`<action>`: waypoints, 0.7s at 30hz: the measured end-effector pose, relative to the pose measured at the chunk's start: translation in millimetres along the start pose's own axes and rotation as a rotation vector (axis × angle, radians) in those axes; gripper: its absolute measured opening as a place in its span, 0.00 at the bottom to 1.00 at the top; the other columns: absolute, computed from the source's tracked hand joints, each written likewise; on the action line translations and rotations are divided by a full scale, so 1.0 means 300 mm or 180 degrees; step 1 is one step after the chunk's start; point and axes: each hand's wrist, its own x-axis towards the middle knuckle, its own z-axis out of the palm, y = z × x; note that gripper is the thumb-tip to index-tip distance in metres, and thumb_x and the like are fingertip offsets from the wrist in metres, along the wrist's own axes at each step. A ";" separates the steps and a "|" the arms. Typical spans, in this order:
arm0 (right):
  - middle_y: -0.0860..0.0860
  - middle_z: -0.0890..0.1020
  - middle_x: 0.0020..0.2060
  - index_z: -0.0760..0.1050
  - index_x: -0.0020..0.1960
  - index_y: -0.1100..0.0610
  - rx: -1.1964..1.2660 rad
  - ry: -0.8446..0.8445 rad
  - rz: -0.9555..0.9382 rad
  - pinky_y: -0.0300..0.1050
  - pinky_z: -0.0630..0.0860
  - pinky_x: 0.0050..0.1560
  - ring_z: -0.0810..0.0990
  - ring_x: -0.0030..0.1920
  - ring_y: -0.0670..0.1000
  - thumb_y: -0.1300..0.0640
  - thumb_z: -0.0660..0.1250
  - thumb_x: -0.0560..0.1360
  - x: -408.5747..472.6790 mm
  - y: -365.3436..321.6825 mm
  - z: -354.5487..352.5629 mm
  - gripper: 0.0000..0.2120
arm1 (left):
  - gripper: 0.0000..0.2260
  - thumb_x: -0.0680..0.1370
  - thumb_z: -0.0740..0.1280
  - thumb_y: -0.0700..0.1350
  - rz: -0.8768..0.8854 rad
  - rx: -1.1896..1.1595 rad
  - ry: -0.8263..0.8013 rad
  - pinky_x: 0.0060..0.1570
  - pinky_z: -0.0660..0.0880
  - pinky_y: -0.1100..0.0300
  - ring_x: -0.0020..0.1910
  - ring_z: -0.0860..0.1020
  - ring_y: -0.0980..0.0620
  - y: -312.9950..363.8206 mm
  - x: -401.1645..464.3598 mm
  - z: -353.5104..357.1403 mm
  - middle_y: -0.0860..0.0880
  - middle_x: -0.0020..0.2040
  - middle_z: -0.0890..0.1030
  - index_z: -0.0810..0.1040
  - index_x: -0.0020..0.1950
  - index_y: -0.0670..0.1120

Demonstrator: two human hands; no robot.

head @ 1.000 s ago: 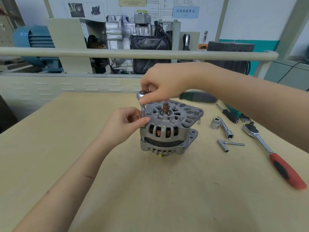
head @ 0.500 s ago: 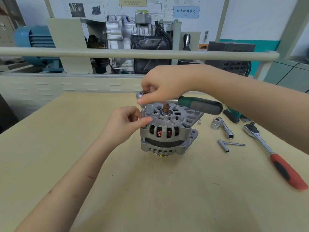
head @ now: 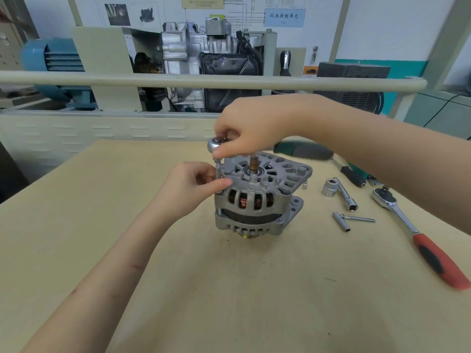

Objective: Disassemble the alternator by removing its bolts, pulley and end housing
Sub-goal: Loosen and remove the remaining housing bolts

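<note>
the silver cast-aluminium alternator [head: 257, 197] stands on end near the middle of the pale wooden bench [head: 127, 200], its copper-coloured shaft stub [head: 253, 164] pointing up and its pulley hidden underneath. at the housing's 9 o'clock edge a slim chrome socket extension [head: 218, 174] stands upright on a through bolt, topped by the round head of a green-and-black-handled ratchet [head: 216, 145]. the right hand [head: 249, 131] curls its fingers over that head and pinches it; the left hand [head: 193, 186] pinches the extension shaft between thumb and fingertips, steadying it against the housing

compared with half a second ago, the green handle has swung from about 4 o'clock back toward 3 o'clock and is blurred with motion, while both hands and the alternator have kept their places. i judge this to be one stroke of ratcheting, so the bolt at 9 o'clock is being worked loose but is not yet out; the end housing looks seated on the body

at 3 o'clock, well apart from the alternator, lie a chrome socket on a short bar [head: 339, 191], a small t-shaped chrome key [head: 350, 221] and a long red-handled ratchet [head: 418, 235]. a small bolt-like piece [head: 304, 186] sits just beside the housing; too small to identify surely
</note>
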 end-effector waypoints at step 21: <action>0.52 0.77 0.38 0.74 0.54 0.62 0.0013 -0.0098 0.0062 0.37 0.66 0.34 0.72 0.36 0.50 0.46 0.55 0.79 -0.005 -0.012 0.009 0.20 | 0.11 0.72 0.71 0.44 0.0031 0.0160 0.0046 0.26 0.61 0.70 0.24 0.65 0.60 -0.008 0.001 -0.003 0.51 0.27 0.69 0.75 0.34 0.41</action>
